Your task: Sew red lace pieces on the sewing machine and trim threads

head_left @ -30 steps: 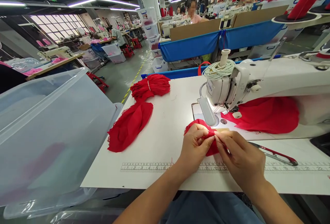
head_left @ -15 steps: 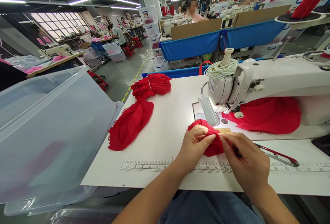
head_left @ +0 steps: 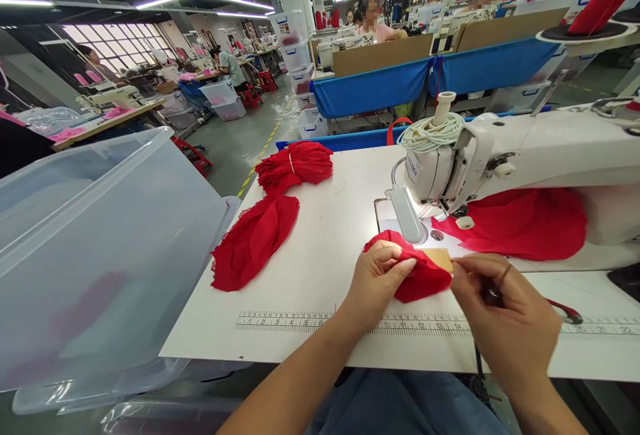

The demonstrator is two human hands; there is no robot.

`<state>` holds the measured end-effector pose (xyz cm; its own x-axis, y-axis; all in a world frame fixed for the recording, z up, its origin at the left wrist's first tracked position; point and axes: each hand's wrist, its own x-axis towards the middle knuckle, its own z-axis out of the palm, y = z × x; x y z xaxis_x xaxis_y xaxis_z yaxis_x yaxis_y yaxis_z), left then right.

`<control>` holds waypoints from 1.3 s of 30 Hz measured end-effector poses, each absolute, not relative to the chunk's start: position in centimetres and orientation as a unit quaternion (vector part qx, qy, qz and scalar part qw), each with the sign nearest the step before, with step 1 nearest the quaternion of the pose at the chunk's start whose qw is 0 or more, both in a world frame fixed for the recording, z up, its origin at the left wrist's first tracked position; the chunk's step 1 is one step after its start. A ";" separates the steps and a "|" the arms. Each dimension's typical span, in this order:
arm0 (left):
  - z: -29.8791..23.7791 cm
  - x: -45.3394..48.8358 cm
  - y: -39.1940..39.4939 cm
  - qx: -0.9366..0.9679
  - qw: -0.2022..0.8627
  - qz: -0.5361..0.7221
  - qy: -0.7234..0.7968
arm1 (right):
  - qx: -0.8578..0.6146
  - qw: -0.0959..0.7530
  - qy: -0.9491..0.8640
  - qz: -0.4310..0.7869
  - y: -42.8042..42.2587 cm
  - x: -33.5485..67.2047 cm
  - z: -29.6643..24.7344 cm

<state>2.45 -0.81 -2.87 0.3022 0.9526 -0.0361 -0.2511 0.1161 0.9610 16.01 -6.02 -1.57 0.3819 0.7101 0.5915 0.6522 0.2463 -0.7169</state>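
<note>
My left hand is closed, pinching a small red lace piece on the white sewing table, just in front of the sewing machine. My right hand is to its right, fingers curled around the red-handled snips, with its fingertips at a small tan tab on the edge of the lace piece. A printed ruler runs along the table's near edge under both hands.
Two heaps of red lace lie on the table's left part. More red fabric lies under the machine arm. A large clear plastic bin stands at left. Other people sit at machines far behind.
My right hand has drawn back to the right from the lace piece, uncovering the tan tab and covering the snips. My left hand has kept its pinch in place.
</note>
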 end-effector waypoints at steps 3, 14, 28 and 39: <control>-2.9 2.3 -0.7 0.430 0.676 0.473 0.366 | -0.539 0.524 -0.606 0.259 -8.5 16.7 -1.0; -2.5 2.1 -0.6 0.394 0.728 0.442 0.344 | -0.615 0.441 -0.643 0.115 -7.6 21.4 -2.9; -3.0 2.7 -1.1 0.448 0.683 0.461 0.346 | -0.666 0.466 -0.582 0.003 -5.0 15.8 -4.2; -2.7 1.9 0.1 0.172 0.898 0.295 0.278 | -0.617 0.434 -0.594 0.280 -5.2 17.6 -3.8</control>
